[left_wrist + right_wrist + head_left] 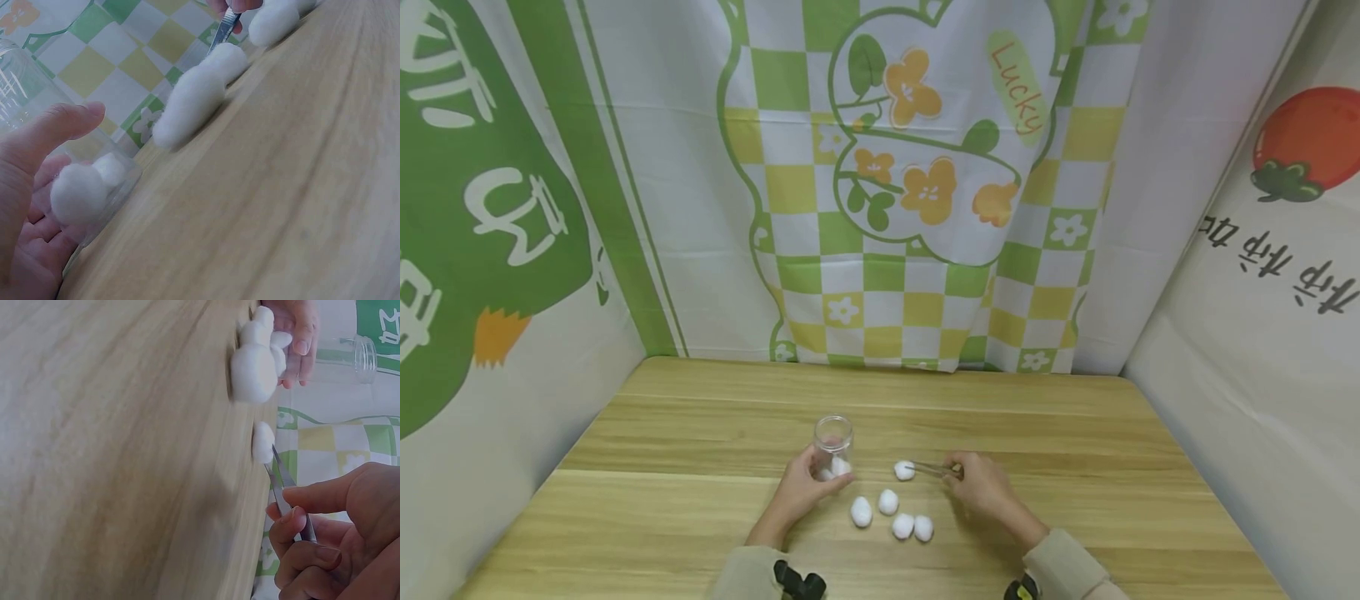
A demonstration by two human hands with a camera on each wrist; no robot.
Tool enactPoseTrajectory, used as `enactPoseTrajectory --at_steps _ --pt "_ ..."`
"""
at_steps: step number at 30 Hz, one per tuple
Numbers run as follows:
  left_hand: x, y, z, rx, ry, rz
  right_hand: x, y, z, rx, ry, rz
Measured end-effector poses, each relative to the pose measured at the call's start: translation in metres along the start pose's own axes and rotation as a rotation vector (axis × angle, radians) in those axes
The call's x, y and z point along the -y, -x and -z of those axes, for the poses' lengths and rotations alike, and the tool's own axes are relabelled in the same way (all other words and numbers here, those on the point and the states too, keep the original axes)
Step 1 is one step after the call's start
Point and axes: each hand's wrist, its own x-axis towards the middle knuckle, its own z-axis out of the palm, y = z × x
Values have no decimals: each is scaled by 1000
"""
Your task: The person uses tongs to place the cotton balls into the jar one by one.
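My left hand (801, 489) grips a clear jar (833, 435) that stands upright and uncapped on the table. White cotton balls (80, 192) lie at the bottom of the jar. Between thumb and fingers, my right hand (985, 487) pinches metal tweezers (282, 481). The tweezer tips are at a cotton ball (904, 471) to the right of the jar; in the right wrist view they touch its side, and whether they squeeze it I cannot tell. Several more cotton balls (888, 502) lie on the wood between my hands, two of them side by side nearest me.
The wooden table (700, 433) spreads around both hands. Behind it hangs a green and yellow checked cloth (880, 317), and printed cloths cover the left and right sides. Dark wrist devices (799, 581) sit at my sleeves.
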Motion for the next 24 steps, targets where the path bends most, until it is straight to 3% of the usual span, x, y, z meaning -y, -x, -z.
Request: enactPoseTrajectory --at_steps 11,24 --pt "0 0 0 -9 -3 2 -1 -2 -8 -3 45 40" --pt "-1 1 0 -16 -20 -6 2 1 -9 -4 71 24"
